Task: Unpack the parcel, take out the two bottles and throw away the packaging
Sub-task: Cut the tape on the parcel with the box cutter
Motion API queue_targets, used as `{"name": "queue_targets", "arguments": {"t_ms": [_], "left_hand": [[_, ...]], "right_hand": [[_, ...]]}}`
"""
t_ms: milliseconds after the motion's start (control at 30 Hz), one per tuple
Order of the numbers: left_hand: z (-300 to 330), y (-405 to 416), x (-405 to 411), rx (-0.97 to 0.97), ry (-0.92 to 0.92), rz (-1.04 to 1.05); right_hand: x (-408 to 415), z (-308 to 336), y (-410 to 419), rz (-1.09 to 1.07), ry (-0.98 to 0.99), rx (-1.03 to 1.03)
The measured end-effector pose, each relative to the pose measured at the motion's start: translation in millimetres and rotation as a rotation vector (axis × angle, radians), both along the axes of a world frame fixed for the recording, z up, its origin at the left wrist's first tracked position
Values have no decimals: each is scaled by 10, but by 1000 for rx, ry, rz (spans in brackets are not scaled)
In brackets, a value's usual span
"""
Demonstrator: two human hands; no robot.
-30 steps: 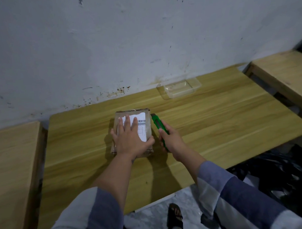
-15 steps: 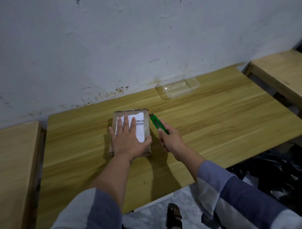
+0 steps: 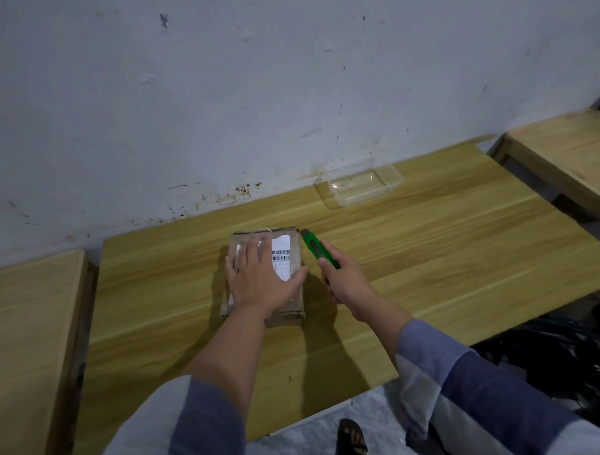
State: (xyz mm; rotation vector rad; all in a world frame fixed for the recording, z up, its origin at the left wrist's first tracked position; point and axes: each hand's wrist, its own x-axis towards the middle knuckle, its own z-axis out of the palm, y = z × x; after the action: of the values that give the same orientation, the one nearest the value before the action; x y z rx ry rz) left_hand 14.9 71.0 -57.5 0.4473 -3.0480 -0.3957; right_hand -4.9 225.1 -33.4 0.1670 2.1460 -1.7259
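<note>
My left hand (image 3: 259, 279) lay flat on sealed parcel (image 3: 264, 276); right hand (image 3: 343, 277) gripped green cutter (image 3: 318, 248) at box's rt edge. Bottles not out, pkg not binned.

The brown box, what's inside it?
You can't see inside. The brown box is closed, with a white label on top and the left hand pressing flat on it. The right hand holds a green cutter beside it.

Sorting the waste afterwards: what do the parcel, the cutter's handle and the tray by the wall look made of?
Parcel: brown cardboard under glossy tape, frayed edges. Cutter: green handle, probably plastic. Tray: clear, thin, glossy, likely plastic; the wood shows through.
</note>
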Motion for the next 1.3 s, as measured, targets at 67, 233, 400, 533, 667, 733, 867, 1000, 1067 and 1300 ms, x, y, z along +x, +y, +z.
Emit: {"name": "queue_targets", "arguments": {"t_ms": [67,233,400,533,667,733,867,1000,1067,1300], "left_hand": [[-7,-7,-74,-26,-73,-37],[-103,-16,-83,-68,-93,-73],[-109,-19,-106,-86,-108,-71],[-102,-12,-108,-69,-96,-78],[-90,-22,-119,-77,-110,-75],[-95,-19,-118,-84,-118,-70],[-91,6,-131,-85,-118,-66],[-96,16,-144,-76,-123,-54],[-98,8,-146,-72,-128,-46],[-48,-16,-146,-61,-151,-56]], "right_hand": [[-41,-25,0,12,-8,12],[-114,-18,-34,22,11,82],[-209,82,-114,63,84,277],[-205,90,-136,97,92,301],[-47,57,-102,76,68,260],[31,45,-86,68,53,233],[129,73,-72,51,67,224],[259,63,-45,37,95,241],[360,38,-38,35,96,241],[656,98,-86,42,45,231]]}}
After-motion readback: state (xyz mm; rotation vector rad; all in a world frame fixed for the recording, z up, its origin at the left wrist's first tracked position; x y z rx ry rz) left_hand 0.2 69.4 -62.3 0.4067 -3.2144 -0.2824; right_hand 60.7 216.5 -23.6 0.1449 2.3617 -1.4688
